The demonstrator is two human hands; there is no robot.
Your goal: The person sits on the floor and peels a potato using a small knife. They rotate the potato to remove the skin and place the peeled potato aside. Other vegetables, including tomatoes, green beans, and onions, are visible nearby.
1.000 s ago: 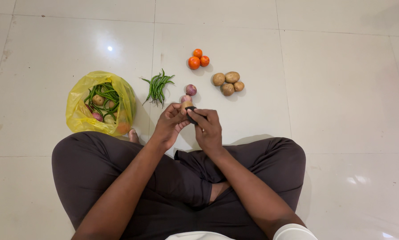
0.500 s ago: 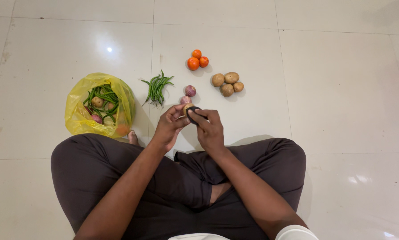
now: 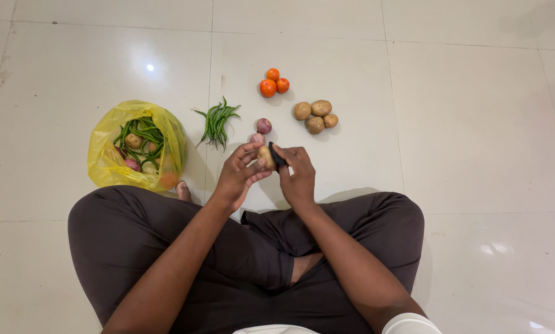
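Yellow bag point(image 3: 107, 162) of veg on white tile floor point(image 3: 475, 124), left. Center, above the lap: left hand point(image 3: 237, 175) w/ fingers curled round a small potato point(image 3: 265, 156); right hand point(image 3: 298, 175) pinches a black peeler point(image 3: 277, 155) against it. Potato likely firm, light, slick once peeled; hold by its ends. Potato pile point(image 3: 315, 115) right.

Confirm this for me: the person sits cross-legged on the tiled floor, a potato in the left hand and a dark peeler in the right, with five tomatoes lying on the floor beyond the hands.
Not quite. The head view shows three tomatoes, not five. The rest holds: the left hand has the potato, and the right hand has the dark peeler, with the person cross-legged on the tiled floor.
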